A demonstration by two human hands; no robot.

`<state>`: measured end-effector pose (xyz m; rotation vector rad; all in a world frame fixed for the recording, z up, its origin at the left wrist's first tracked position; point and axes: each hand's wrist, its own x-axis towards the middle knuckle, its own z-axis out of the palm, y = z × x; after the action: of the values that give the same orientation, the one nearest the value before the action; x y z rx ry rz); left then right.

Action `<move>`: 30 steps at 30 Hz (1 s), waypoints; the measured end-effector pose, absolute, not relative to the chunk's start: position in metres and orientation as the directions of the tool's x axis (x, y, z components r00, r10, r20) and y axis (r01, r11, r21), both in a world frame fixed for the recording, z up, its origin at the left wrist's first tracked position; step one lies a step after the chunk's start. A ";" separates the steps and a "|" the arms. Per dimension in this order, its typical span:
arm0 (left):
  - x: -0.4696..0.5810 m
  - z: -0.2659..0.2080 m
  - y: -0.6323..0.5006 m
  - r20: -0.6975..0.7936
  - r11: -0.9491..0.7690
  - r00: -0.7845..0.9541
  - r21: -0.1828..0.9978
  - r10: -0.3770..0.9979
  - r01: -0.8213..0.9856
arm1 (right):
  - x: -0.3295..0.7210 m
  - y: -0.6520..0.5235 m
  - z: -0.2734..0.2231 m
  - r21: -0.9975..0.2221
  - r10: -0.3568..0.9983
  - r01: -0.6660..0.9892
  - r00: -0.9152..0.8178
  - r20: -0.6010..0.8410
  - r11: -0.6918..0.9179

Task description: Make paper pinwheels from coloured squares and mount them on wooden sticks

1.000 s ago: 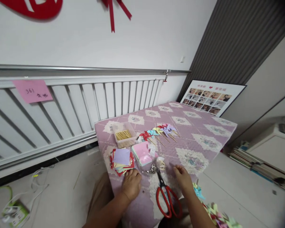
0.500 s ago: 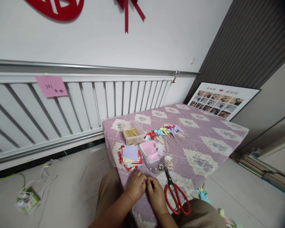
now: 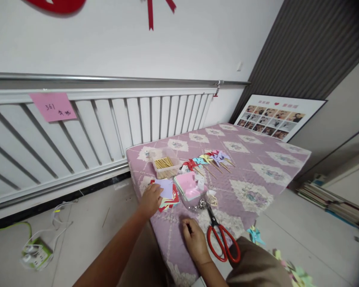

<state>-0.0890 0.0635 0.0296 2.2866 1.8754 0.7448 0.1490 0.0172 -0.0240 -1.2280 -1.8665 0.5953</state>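
Observation:
My left hand (image 3: 151,200) is at the left side of a stack of coloured paper squares (image 3: 174,200), its fingers closed at the edge of the purple paper square (image 3: 166,189) on top. My right hand (image 3: 196,242) rests near the front of the cloth-covered surface, fingers curled; what they hold, if anything, is too small to make out. Just right of it lie red-handled scissors (image 3: 223,242), blades pointing away. Beyond the scissors, a clear container (image 3: 193,205) holds small metallic bits, with pink and pale paper squares (image 3: 189,184) above it.
A clear plastic box (image 3: 166,172) holds thin wooden sticks (image 3: 164,162). Finished paper pinwheels (image 3: 217,158) lie to its right. More pinwheels (image 3: 255,234) are low at right. A power strip (image 3: 37,254) with cables sits on the floor by the radiator (image 3: 113,123).
My hands have parted: the left moved forward and left from beside the right onto the purple paper square. My right hand stays near the front, still curled. The view shifted slightly.

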 end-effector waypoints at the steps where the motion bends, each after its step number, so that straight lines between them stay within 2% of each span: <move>1: -0.093 0.032 0.069 0.242 -0.247 0.174 0.316 0.955 0.916 | 0.149 0.017 -0.024 -0.738 0.908 0.531 -0.202 0.367 0.416; 3: -0.098 0.034 0.078 0.173 -0.281 0.240 0.276 0.955 0.919 | 0.149 0.017 -0.023 -0.736 0.908 0.534 -0.201 0.367 0.416; 9: -0.108 0.034 0.093 0.098 -0.387 0.374 0.261 0.922 0.884 | 0.150 0.018 -0.023 -0.736 0.911 0.538 -0.207 0.357 0.410; 18: -0.109 0.026 0.098 0.114 -0.421 0.405 0.273 0.907 0.865 | 0.151 0.018 -0.020 -0.767 0.920 0.508 -0.205 0.334 0.392; 25: -0.110 0.019 0.102 0.117 -0.343 0.323 0.262 0.939 0.902 | 0.152 0.018 -0.022 -0.783 0.924 0.490 -0.215 0.318 0.383; 30: -0.107 0.025 0.101 0.201 -0.248 0.199 0.261 0.959 0.933 | 0.153 0.018 -0.026 -0.786 0.921 0.480 -0.215 0.325 0.389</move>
<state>-0.1075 0.1007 0.0252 2.3681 1.8745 0.4963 0.1530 0.0183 -0.0257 -1.2133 -1.8439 0.6915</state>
